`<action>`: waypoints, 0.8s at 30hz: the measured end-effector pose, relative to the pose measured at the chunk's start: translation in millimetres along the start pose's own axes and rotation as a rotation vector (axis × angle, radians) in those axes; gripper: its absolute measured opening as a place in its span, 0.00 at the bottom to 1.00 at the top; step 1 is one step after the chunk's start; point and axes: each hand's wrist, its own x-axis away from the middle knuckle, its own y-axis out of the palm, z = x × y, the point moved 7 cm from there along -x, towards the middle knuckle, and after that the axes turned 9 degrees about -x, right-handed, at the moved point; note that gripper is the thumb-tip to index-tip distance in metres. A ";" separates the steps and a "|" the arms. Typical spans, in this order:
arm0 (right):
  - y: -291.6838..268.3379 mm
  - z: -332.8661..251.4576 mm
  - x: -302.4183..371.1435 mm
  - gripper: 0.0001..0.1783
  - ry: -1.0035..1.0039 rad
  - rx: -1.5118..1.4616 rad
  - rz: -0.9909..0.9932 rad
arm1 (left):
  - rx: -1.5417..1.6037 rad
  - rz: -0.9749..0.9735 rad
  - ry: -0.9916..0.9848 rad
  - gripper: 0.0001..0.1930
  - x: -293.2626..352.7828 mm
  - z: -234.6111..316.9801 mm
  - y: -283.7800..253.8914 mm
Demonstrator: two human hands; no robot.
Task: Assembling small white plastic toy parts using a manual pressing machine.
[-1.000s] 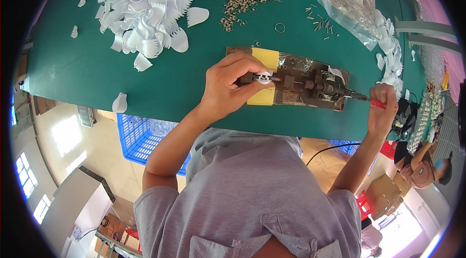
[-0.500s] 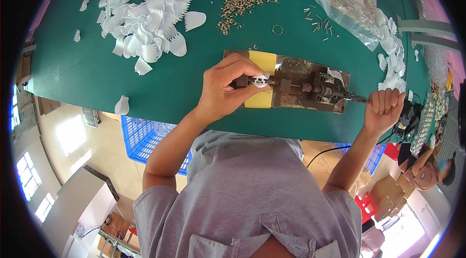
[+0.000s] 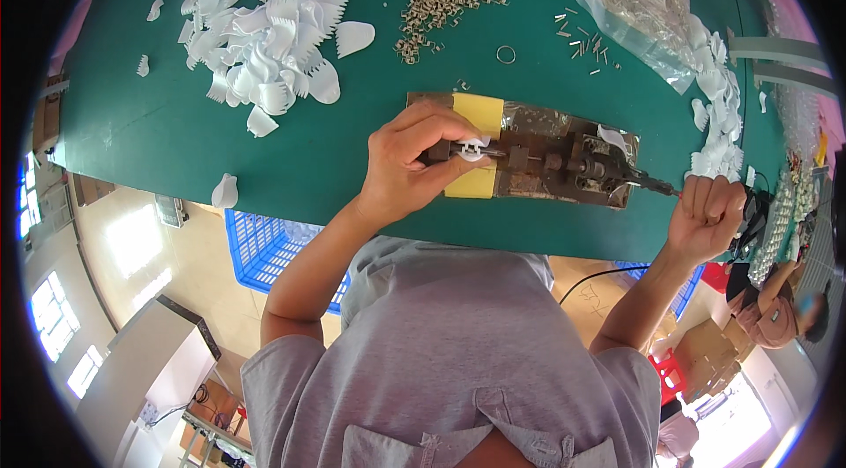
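My left hand (image 3: 414, 159) pinches a small white plastic hair claw clip (image 3: 472, 149) between thumb and index finger. It holds the clip at the left end of a dark metal hand press (image 3: 551, 159), against the press's thin rod. My right hand (image 3: 705, 217) is closed around the end of the press lever (image 3: 652, 183), on the right. The handle under those fingers is mostly hidden. A yellow sheet (image 3: 476, 186) covers part of the press's base plate below the clip. One loose white piece (image 3: 612, 140) lies on the right of the press.
Toothed white clip halves (image 3: 282, 45) lie heaped at the far left, with more along the right edge (image 3: 718, 133). Behind the press are small metal springs (image 3: 449, 5), a ring (image 3: 505, 55), loose pins (image 3: 582, 45) and a clear bag (image 3: 643, 1). A blue crate (image 3: 264, 248) stands below the table edge.
My right hand has shifted slightly right and toward me, with the lever swung the same way. My left hand keeps the clip in the same place.
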 end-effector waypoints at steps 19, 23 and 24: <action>-8.1 6.2 -4.3 0.24 0.079 -0.151 0.075 | -0.008 -0.033 0.022 0.12 -2.7 3.3 1.1; -8.5 6.2 -3.9 0.24 0.085 -0.150 0.078 | -0.036 -0.070 0.063 0.14 -1.7 3.9 0.4; -8.9 6.7 -4.5 0.24 0.086 -0.154 0.080 | -0.036 -0.069 0.062 0.14 -1.9 4.2 0.7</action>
